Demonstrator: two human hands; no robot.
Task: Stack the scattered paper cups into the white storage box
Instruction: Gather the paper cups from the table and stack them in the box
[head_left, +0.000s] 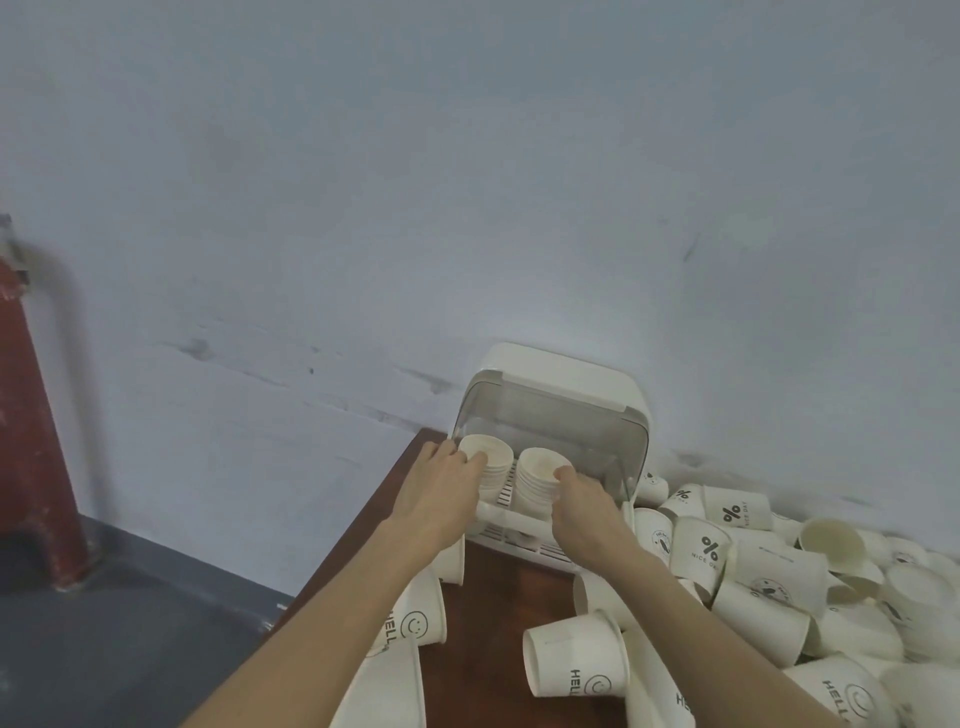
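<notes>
The white storage box stands against the wall on a brown table, its clear lid raised. Two stacks of paper cups sit inside. My left hand holds the left stack at its rim. The right stack is held by my right hand, thumb on the rim. Several loose white paper cups with black prints lie piled to the right of the box. One cup lies on its side between my forearms.
The brown table ends just left of my left arm, with dark floor below. A red post stands at the far left. The grey wall rises directly behind the box. More cups lie under my left forearm.
</notes>
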